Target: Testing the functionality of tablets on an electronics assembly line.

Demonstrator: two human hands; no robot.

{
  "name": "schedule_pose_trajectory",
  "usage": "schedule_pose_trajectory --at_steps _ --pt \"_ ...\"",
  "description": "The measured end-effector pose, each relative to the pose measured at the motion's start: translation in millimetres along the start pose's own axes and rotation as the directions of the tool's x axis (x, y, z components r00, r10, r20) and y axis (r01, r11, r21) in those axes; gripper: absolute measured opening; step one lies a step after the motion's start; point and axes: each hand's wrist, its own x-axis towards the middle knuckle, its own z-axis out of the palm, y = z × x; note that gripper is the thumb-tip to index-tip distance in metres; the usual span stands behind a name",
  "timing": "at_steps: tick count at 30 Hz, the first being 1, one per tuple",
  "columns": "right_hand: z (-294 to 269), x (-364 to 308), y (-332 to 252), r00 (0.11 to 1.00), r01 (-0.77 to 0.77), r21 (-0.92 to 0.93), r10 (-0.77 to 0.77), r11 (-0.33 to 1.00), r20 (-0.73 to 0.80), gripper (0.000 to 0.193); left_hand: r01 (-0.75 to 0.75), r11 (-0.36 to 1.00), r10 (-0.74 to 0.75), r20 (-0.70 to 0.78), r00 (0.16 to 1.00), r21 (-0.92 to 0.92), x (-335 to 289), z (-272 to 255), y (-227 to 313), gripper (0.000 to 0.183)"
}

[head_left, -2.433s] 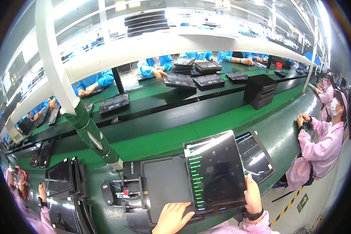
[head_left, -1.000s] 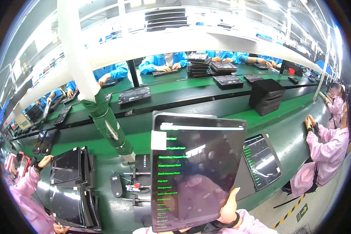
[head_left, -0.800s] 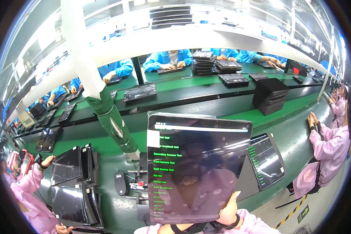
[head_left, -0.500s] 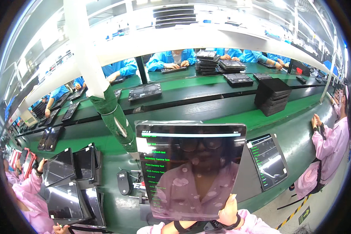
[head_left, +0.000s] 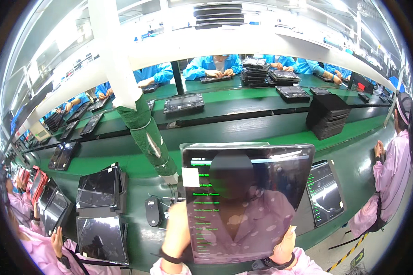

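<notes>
A large tablet (head_left: 247, 215) with a dark, glossy screen is held upright in front of me. Green lines of text run down its left side, and a white sticker sits near the upper left corner. My right hand (head_left: 285, 245) grips its lower right edge, with the thumb on the front and the other fingers hidden behind. Beside the tablet's left edge is my left hand (head_left: 178, 220), blurred, its fingers hidden from sight. Another tablet (head_left: 324, 192) with green lines on its screen lies on the bench to the right.
Left of a black mouse (head_left: 153, 211) lie stacked tablets (head_left: 98, 188). A co-worker's hand (head_left: 57, 241) is beside them. A green-wrapped post (head_left: 151, 137) rises behind the bench (head_left: 142, 250). Farther back stand a black stack (head_left: 328, 117) and people in blue. Someone in pink (head_left: 394, 165) stands at right.
My left hand has moved from below the tablet up to its left edge. The tablet tilts slightly differently. The view has shifted, and the co-worker at left has moved a tablet farther left.
</notes>
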Motion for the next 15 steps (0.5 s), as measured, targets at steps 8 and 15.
schedule_pose_trajectory --at_steps 8,15 --pt "2.8 37.8 -29.2 0.911 -0.413 0.035 0.413 0.91 0.009 0.043 -0.208 0.81 0.252 -0.005 0.968 0.549 -0.6 -14.4 -99.0 0.033" --pt "-40.6 37.0 -2.9 0.891 -0.455 -0.139 0.451 0.88 -0.056 0.037 -0.378 0.812 0.372 0.105 0.922 0.445 0.2 4.7 -98.8 0.022"
